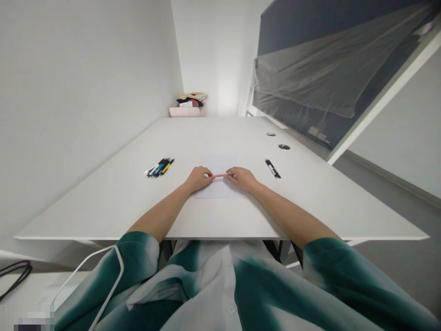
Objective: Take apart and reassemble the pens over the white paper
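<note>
My left hand (199,179) and my right hand (243,179) rest low over a white sheet of paper (219,162), pinching the two ends of a thin pink stick (220,174) between their fingertips. The stick may be a pencil or a straw; the picture does not settle which. It lies level, just above the paper's middle. A bundle of several pens (159,168) lies on the white table (206,138) left of my left hand. To the right of my right hand lies a single black pen (272,168).
Two round cable grommets (271,134) (284,147) sit in the tabletop at the right. A wall runs along the table's left side. A pink box with papers (188,105) stands beyond the far end. A plastic-covered dark board (330,69) leans above the right side.
</note>
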### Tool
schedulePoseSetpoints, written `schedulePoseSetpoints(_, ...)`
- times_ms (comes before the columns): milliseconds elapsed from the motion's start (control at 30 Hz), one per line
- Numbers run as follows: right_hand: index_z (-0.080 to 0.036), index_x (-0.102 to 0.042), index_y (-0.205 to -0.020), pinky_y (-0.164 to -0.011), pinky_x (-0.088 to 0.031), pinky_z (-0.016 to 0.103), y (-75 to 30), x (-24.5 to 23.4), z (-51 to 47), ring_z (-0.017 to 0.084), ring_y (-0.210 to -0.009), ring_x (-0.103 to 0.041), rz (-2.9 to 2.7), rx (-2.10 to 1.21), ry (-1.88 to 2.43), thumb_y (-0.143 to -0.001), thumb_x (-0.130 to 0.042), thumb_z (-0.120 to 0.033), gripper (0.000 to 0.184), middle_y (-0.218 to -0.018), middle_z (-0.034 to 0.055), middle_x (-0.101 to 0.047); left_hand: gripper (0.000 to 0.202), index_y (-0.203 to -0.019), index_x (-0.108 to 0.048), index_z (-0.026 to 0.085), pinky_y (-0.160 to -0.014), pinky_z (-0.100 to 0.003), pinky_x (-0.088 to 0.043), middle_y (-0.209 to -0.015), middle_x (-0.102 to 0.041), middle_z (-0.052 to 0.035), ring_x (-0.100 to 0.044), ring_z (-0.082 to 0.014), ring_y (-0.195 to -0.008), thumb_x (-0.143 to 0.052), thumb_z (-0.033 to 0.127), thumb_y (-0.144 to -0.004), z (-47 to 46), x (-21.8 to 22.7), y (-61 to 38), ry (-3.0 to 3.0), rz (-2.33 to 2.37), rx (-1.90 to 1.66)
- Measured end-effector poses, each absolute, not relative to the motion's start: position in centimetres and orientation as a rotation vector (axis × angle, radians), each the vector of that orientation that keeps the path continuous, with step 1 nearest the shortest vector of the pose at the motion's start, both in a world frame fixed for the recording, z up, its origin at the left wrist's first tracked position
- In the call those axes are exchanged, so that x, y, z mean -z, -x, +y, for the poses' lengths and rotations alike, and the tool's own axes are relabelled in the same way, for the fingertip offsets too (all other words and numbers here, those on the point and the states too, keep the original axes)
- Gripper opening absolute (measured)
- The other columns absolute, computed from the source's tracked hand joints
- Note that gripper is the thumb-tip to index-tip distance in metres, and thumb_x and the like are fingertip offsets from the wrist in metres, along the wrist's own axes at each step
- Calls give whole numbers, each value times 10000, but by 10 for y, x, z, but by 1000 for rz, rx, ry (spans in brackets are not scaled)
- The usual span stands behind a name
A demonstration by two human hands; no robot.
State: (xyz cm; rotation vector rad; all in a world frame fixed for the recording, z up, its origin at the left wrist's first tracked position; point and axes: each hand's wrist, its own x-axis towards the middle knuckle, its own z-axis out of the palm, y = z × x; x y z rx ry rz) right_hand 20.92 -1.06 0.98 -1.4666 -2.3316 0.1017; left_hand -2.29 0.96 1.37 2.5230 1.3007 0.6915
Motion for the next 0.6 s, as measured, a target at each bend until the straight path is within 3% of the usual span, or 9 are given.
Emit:
schedulePoseSetpoints(100,-200,-723,-985,-700,-437,264,-216,-12,-5,185,-821,-635,-2229,-221,1540,-899,-557,-403,275,-916,68,-727,230,-807,-750,196,-911,-379,-450,-878,-743,-73,-646,-232,-879,-593,362,-826,10,-15,23,-2585,1291,-677)
schedulePoseSetpoints(233,-157,-725,-874,-643,-426,259,-229,-13,4,156,-689,-592,-1954,-598,1465,-843,-571,-365,261,-746,44,-689,218,-799,-746,202,-922,-386,-436,-887,-744,-73,-641,-231,-887,-593,353,-831,10,-16,25,-2632,1339,-642)
schedulePoseSetpoints(500,-171,-663,-757,-512,-363,226,-227,-12,6,108,-554,-498,-1240,-1302,1104,-696,-714,-374,218,-626,12,-598,214,-827,-746,201,-912,-420,-419,-894,-743,-77,-631,-236,-912,-573,326,-851,9,-15,22,-2764,1330,-705)
schedulePoseSetpoints(600,-184,-651,-756,-523,-387,238,-224,-14,6,120,-548,-522,-1037,-1494,1033,-754,-684,-385,203,-612,19,-608,232,-833,-750,205,-908,-427,-413,-894,-743,-76,-630,-235,-916,-553,322,-872,8,-15,19,-2821,1309,-755)
